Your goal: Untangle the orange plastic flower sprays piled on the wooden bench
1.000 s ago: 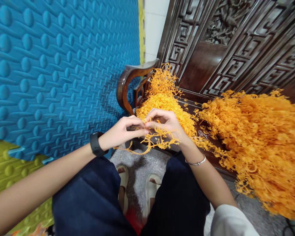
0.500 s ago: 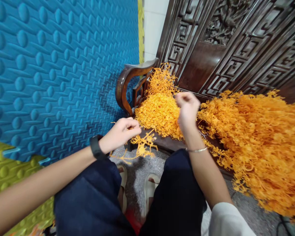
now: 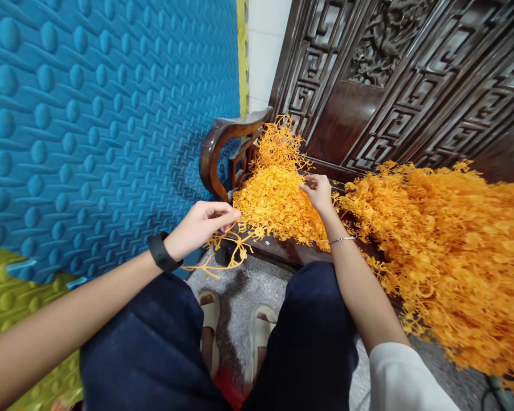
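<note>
Work looks partway; orange heap [image 3: 278, 200] on the bench [image 3: 342, 123], seemingly the done portion; big bunch [image 3: 466, 257] at right looks left to handle; sprig [image 3: 239, 249] hangs pinched in the left hand [image 3: 205, 224], above the floor [image 3: 248, 279]; right hand [image 3: 320, 194] loosely curled at the heap's edge, cannot tell whether it grips anything; versus one second ago, hands no longer meet at the sprig.

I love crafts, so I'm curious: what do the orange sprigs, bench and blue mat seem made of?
Orange sprigs: probably plastic, fairly matte, given their even colour and repeated shapes.
Bench: apparently dark wood, glossy as if varnished; its carved back catches highlights.
Blue mat: perhaps foam, softly sheened, with regular raised bumps.
</note>
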### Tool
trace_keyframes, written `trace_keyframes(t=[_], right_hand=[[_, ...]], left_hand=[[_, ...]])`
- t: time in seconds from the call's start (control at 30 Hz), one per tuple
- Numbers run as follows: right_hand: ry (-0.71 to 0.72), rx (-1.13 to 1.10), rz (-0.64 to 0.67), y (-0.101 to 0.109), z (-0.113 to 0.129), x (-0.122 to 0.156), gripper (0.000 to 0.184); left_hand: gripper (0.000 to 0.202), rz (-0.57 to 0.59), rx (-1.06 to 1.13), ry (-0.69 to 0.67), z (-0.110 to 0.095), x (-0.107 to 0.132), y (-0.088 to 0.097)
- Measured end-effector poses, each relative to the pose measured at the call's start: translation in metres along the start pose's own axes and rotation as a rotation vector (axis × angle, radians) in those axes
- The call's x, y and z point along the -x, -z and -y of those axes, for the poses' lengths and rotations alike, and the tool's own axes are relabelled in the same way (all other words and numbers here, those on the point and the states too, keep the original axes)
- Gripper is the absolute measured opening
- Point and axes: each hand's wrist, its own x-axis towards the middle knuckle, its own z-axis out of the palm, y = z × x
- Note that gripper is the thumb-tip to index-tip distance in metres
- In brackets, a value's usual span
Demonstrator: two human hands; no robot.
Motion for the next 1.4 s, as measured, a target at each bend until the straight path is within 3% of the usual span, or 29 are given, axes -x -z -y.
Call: trace_keyframes(t=[0.13, 0.2, 0.3, 0.37, 0.43, 0.53, 0.73, 0.93, 1.0, 1.07, 1.2, 1.3, 1.4], right_hand=[[-0.087, -0.111, 0.058, -0.004, 0.054, 0.008, 0.018], [-0.060, -0.154, 0.172, -0.008, 0.093, 0.019, 0.023], [0.006, -0.206, 0.452, -0.016, 0.144, 0.039, 0.024], [0.044, -0.199, 0.593, -0.022, 0.164, 0.050, 0.027], [0.053, -0.212, 0.646, -0.028, 0.172, 0.056, 0.024], [0.033, -0.260, 0.603, -0.035, 0.173, 0.060, 0.022], [-0.016, -0.337, 0.544, -0.043, 0.171, 0.063, 0.024], [-0.215, -0.385, 0.447, -0.057, 0.176, 0.073, 0.012], [-0.315, -0.447, 0.339, -0.058, 0.174, 0.069, 0.009], [-0.389, -0.484, 0.151, -0.050, 0.163, 0.055, 0.006], [-0.438, -0.391, -0.230, -0.018, 0.116, 0.018, 0.006], [-0.436, -0.242, -0.121, -0.004, 0.083, 0.005, 0.008], [-0.409, -0.081, 0.031, -0.005, 0.066, 0.007, 0.015]], left_hand=[[0.032, -0.065, 0.010, -0.010, 0.001, -0.003, -0.001], [0.032, -0.084, 0.021, -0.015, 0.002, -0.005, -0.001], [0.031, -0.087, 0.019, -0.022, 0.002, -0.007, -0.002], [0.030, -0.100, 0.006, -0.043, 0.000, -0.007, -0.003], [0.028, -0.137, -0.001, -0.035, -0.001, -0.006, -0.004], [0.028, -0.155, -0.044, 0.055, -0.004, -0.004, -0.005], [0.029, 0.021, -0.115, 0.044, -0.004, -0.006, -0.006], [0.025, -0.007, -0.043, 0.057, -0.007, -0.010, -0.009], [0.024, -0.043, -0.034, 0.056, -0.007, -0.008, -0.010], [0.024, -0.045, -0.051, 0.073, -0.006, -0.003, -0.010], [0.027, 0.030, -0.067, 0.146, -0.006, 0.014, -0.011], [0.029, 0.035, -0.033, 0.170, -0.008, 0.020, -0.014], [0.027, 0.045, 0.020, 0.200, -0.010, 0.019, -0.016]])
